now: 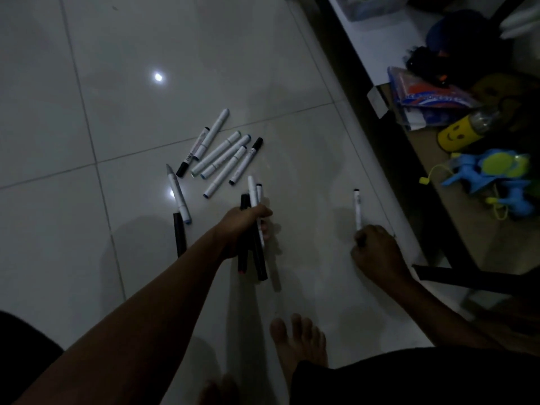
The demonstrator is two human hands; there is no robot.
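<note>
In the head view, the left hand (245,226) curls tightly round a bundle of markers (260,264), black and white, near the middle of the tiled floor (117,83). The right hand (377,252), further right, pinches a single white marker (357,209) that points away. Loose markers (217,154) lie scattered just beyond the bundle.

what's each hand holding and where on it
The left hand grips a bundle of markers around their middles. The right hand holds a single white marker by its lower end.
</note>
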